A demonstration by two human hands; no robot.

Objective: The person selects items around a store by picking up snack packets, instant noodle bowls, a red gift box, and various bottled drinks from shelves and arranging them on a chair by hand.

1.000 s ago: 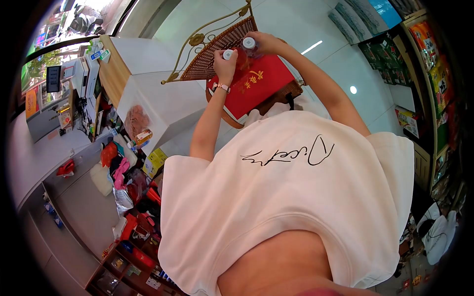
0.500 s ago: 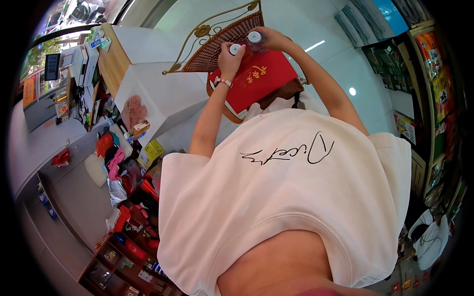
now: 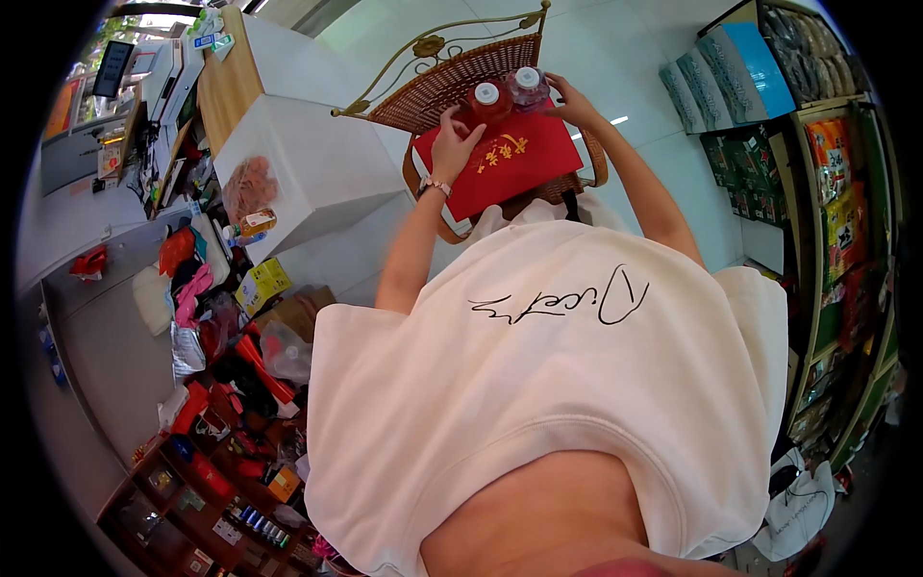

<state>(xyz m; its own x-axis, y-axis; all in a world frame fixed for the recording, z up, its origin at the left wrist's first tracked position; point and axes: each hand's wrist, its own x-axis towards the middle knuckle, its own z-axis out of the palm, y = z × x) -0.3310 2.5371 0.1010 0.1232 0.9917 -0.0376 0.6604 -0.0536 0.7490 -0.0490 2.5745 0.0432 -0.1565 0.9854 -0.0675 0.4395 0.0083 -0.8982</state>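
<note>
Two bottles with white caps stand side by side at the far end of a flat red gift box or bag (image 3: 524,165) with gold lettering, which lies on a wicker chair (image 3: 413,104). The left bottle (image 3: 494,108) looks reddish; the right bottle (image 3: 531,93) is clear. My left hand (image 3: 454,144) is beside the left bottle, fingers apart and curved, holding nothing. Just right of the clear bottle, my right hand (image 3: 575,106) has its fingers extended; whether a fingertip touches the bottle I cannot tell.
A white counter (image 3: 317,154) is to the left, with a wooden top (image 3: 229,72). Stocked shelves (image 3: 827,240) and stacked green cartons (image 3: 740,178) line the right. Assorted goods and a yellow box (image 3: 261,286) crowd the lower left.
Both hands have loosened from the bottles and drawn apart, the left one back and left, the right one rightward. The bottles now stand on the red surface. The camera view has shifted slightly.
</note>
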